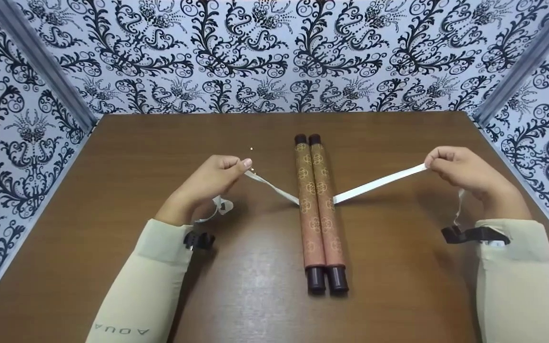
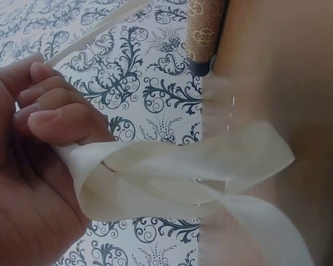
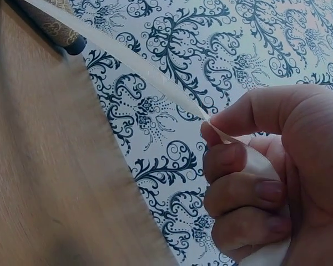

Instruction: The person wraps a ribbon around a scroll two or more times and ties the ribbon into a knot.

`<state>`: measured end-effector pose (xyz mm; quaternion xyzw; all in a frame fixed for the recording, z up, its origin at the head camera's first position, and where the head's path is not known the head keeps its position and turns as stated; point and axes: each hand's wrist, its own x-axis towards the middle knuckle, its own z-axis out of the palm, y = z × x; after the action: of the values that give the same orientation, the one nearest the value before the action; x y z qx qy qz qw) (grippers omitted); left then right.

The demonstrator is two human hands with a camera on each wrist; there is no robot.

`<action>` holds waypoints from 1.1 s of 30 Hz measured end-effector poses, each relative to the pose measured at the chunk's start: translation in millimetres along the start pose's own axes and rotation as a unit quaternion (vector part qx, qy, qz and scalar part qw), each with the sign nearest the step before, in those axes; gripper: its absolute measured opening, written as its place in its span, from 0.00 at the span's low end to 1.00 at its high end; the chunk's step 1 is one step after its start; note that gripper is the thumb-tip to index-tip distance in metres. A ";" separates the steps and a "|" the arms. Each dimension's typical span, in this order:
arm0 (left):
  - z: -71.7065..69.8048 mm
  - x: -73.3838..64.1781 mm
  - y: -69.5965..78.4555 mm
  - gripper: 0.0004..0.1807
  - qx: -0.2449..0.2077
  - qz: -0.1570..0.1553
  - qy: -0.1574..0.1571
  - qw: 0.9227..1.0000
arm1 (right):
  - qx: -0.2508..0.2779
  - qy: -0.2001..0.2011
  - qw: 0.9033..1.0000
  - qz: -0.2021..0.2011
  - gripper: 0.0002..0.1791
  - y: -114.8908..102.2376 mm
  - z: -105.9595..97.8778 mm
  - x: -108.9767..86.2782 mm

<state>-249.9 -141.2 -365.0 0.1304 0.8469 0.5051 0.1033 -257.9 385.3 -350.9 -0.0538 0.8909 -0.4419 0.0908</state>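
Two rolled scrolls (image 1: 321, 205) with patterned brown-to-pink covers and dark end knobs lie side by side on the table. A white ribbon (image 1: 379, 183) comes out from both sides of the pair, its middle hidden by the rolls. My left hand (image 1: 212, 176) pinches the ribbon's left length; a loose loop of ribbon (image 2: 150, 183) hangs from that hand in the left wrist view. On the other side, my right hand (image 1: 465, 171) grips the right length with curled fingers, and the ribbon (image 3: 155, 77) slants up from the scrolls to it.
The brown wooden table (image 1: 255, 286) is bordered by walls with black-and-white scroll-patterned paper (image 1: 265, 57). Grey strips (image 1: 50, 66) run along the wall corners. A dark strap (image 1: 474, 234) sits on the right wrist over a cream sleeve, another strap (image 1: 199, 240) on the left.
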 end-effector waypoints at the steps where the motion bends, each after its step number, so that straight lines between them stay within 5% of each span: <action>1: 0.6 -0.1 0.8 0.27 -0.005 -0.001 0.001 1.000 | -0.007 -0.006 1.000 0.004 0.08 0.5 -0.1 0.1; 5: 2.8 0.0 2.4 0.26 -0.018 0.001 0.005 1.000 | -0.088 -0.032 0.995 0.013 0.11 4.7 0.6 0.2; 10: 6.1 0.9 2.5 0.25 -0.020 0.003 0.002 1.000 | -0.204 -0.034 0.978 -0.021 0.25 4.2 17.1 7.2; 16: 12.4 2.6 2.1 0.20 -0.011 0.019 -0.001 1.000 | -0.201 -0.049 0.972 -0.114 0.20 -17.5 82.8 20.7; 21: 22.2 3.3 5.7 0.14 -0.028 0.051 -0.009 0.998 | -0.234 -0.072 0.950 -0.192 0.13 -29.2 130.7 25.8; 28: 38.1 1.7 16.8 0.14 -0.125 0.069 -0.029 0.989 | -0.260 -0.061 0.941 -0.206 0.04 -27.2 145.0 27.8; 33: 43.0 -2.5 26.1 0.14 -0.163 0.089 -0.028 0.982 | -0.229 -0.065 0.952 -0.191 0.06 -28.3 145.2 28.6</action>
<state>-231.3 -94.6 -362.0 0.2005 0.7351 0.6395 0.1019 -255.0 250.3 -417.8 -0.2713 0.9331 -0.2311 0.0475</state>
